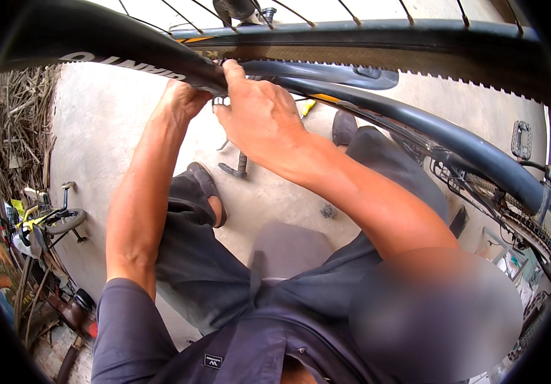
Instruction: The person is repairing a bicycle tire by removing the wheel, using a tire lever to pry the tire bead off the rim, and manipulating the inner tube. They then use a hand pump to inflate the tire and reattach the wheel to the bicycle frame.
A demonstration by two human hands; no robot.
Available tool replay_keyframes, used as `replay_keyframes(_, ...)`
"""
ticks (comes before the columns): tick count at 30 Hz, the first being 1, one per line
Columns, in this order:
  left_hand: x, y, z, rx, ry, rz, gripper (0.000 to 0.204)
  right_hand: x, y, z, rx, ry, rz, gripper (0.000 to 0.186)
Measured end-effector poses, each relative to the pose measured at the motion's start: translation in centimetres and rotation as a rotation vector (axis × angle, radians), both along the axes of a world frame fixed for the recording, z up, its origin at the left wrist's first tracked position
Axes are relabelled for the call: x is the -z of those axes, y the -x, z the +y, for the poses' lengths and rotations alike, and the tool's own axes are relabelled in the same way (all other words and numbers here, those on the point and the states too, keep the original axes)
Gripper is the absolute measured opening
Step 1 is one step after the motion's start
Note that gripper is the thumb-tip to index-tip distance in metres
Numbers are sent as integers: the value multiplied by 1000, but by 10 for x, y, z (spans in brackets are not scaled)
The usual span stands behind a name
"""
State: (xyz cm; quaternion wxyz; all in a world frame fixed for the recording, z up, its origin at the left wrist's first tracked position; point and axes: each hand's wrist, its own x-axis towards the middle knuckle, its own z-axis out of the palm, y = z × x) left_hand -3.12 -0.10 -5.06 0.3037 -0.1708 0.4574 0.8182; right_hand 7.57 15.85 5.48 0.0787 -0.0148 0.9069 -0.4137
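A thick black bicycle tube (128, 54) with white lettering slants down from the upper left. My left hand (188, 99) is closed at its lower end from below, its fingertips mostly hidden. From the other side my right hand (259, 112) grips the same end, index finger on top and thumb below. A small silvery metal part (220, 100) shows between the two hands. Just above them runs a bicycle wheel (365, 45) with a knobbly tyre and dark spokes. A dark blue-black frame tube (441, 125) stretches away to the right.
A pedal (521, 141) and another bicycle wheel (531, 224) are at the right. On the pale concrete floor (90, 147) lie a black-handled tool (242, 163) and a yellow object (308, 107). A small bike (64, 221) and stacked sticks (23, 128) stand at the left.
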Motion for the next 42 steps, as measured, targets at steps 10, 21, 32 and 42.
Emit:
replay_keyframes(10, -26, -3, 9, 82, 132, 67, 20, -3, -1, -3, 20, 0, -12, 57)
replay_keyframes(21, -27, 6, 5, 362, 445, 291, 28, -4, -4, 5, -29, -17, -44, 57)
replay_keyframes(32, -6, -9, 5, 120, -49, 92, 10, -4, -3, 6, -27, -31, -65, 58)
replay_keyframes(42, -16, 3, 5, 128, 106, 214, 27, -2, -5, 10, -56, -24, -27, 56)
